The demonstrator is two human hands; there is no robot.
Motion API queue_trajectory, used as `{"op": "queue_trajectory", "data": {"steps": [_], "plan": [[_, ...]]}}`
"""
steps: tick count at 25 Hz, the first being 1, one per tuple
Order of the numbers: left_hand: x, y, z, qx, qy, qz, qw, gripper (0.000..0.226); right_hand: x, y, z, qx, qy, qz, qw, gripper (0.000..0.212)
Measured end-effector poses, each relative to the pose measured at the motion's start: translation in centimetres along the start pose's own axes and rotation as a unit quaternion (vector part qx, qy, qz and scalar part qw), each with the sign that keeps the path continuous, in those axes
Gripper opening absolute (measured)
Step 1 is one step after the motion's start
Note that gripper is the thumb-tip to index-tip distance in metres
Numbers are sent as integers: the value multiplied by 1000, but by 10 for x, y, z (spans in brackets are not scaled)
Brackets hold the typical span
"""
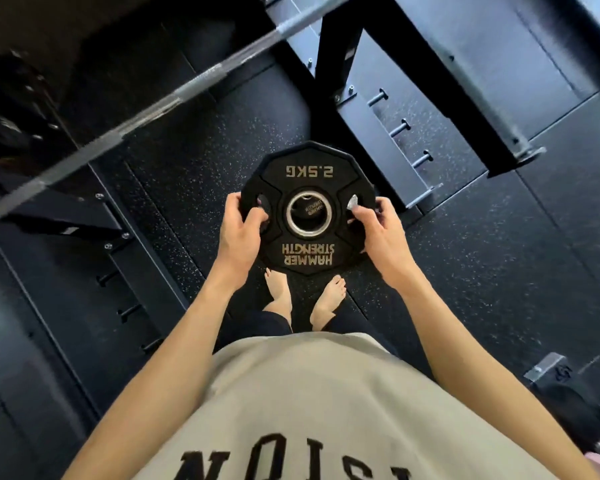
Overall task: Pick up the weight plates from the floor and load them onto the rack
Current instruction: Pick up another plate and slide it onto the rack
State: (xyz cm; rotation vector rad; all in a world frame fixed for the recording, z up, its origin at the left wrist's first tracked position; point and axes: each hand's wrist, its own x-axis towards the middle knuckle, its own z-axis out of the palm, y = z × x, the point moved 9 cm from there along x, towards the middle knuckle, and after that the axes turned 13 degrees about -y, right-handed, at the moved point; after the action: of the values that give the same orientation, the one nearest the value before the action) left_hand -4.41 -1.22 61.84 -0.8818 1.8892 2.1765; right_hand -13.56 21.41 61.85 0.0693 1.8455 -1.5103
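Flanking held plate (307, 209) — barbell (125, 128), rack (371, 133)

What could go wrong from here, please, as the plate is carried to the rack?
1. The weight plate is held directly above bare feet; a slip could injure toes.
2. The right hand holds only by fingertips at a cut-out, a weaker grip than the left hand.
3. The barbell crosses ahead and might be bumped.

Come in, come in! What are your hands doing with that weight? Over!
Left hand and right hand grip the weight plate. Off the floor. Barbell ahead.
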Motion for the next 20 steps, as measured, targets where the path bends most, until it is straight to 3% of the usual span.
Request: {"op": "queue_trajectory", "data": {"steps": [3,7,10,15,20], "plan": [[-38,27,-11,-44,20,30,998,2,-27,-44,11,-38,0,-73,997,23],[-91,44,-24,-68,99,66,991,25,-42,-79,29,-82,-31,-130,988,31],[-139,47,-29,-73,184,103,975,28,-53,-100,48,-112,-100,-167,974,33],[-232,20,-20,-135,342,108,924,25,-87,-115,93,-183,-249,-214,927,30],[-358,-23,-5,-165,511,107,837,24,-156,-99,167,-235,-411,-226,851,32]]}}
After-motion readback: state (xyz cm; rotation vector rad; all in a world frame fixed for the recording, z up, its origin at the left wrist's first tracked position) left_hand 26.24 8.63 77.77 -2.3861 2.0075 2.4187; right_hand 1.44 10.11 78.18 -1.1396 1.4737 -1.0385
